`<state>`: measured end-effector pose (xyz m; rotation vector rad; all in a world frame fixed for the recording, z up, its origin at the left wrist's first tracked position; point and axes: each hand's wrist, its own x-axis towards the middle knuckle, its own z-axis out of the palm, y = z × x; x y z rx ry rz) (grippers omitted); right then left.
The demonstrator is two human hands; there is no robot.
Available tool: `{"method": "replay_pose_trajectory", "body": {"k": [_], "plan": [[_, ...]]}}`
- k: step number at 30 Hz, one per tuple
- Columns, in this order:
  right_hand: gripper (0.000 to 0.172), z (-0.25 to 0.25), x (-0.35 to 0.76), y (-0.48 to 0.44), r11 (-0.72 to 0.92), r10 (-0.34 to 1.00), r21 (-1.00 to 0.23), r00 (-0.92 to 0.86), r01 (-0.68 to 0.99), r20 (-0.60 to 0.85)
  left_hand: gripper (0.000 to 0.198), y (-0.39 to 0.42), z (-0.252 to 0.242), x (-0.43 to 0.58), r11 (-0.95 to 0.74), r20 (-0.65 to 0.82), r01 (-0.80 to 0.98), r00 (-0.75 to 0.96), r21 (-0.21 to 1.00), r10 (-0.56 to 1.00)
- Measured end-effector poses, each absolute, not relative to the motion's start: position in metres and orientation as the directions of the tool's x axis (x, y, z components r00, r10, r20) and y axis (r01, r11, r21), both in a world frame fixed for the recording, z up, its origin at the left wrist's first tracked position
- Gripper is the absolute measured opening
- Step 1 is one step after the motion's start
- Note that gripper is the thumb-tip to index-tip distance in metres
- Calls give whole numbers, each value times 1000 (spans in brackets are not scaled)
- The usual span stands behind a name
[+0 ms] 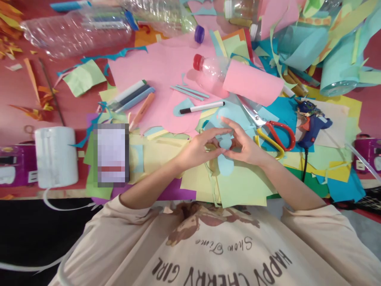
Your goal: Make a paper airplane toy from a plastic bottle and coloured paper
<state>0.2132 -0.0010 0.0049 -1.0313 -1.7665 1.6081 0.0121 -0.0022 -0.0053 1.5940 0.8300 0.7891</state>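
Note:
Between my two hands is a small light blue paper cutout (225, 143), pinched at its edges. My left hand (205, 147) closes on its left side and my right hand (242, 145) on its right side, thumbs nearly meeting below. Another light blue paper piece (226, 165) shows just under the thumbs. Beyond my fingers lies a white marker with a black cap (202, 107). Scissors with red and yellow handles (263, 123) rest to the right of my right hand. A plastic bottle wrapped in pink paper (253, 81) lies on its side farther back.
A blue glue gun (312, 127) lies at the right with its cord running forward. Several markers (131, 97), a phone (113, 155) and a white box-shaped device (56, 157) are on the left. Clear plastic bottles (77, 31) lie at the back. Coloured paper sheets (244, 186) cover much of the table.

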Motion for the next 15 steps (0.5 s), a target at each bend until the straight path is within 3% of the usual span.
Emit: {"method": "replay_pose_trajectory", "body": {"k": [5,9,15], "plan": [[79,8,216,-2,-38,818,-984,-560,176,-131,46,-2,-6,13,-120,66,73,515,990,855],[63,6,218,-3,-44,831,-985,-541,170,-130,48,0,-1,11,-102,40,103,481,989,876],[34,22,216,-7,75,984,-939,-179,336,15,51,5,9,8,30,-56,76,372,997,927]]}}
